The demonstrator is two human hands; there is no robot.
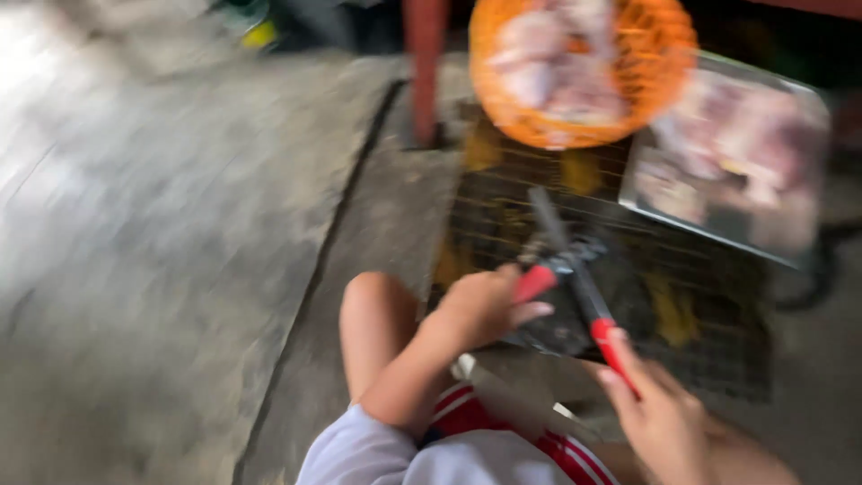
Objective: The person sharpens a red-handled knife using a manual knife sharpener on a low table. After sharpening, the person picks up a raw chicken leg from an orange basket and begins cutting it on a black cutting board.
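Right hand (669, 418) lower right and left hand (485, 305) at centre each clenched on red shear (575, 278) handles over grate (709, 359); advisable: firm grip, fingers off blades.

I see shears (567, 269) with dull grey metal blades and glossy red plastic handles. The grate (682, 314) is dark, rough wire metal. The basket (584, 72) is orange plastic mesh, the tray (642, 193) shiny metal, the floor (180, 224) matt rough concrete.
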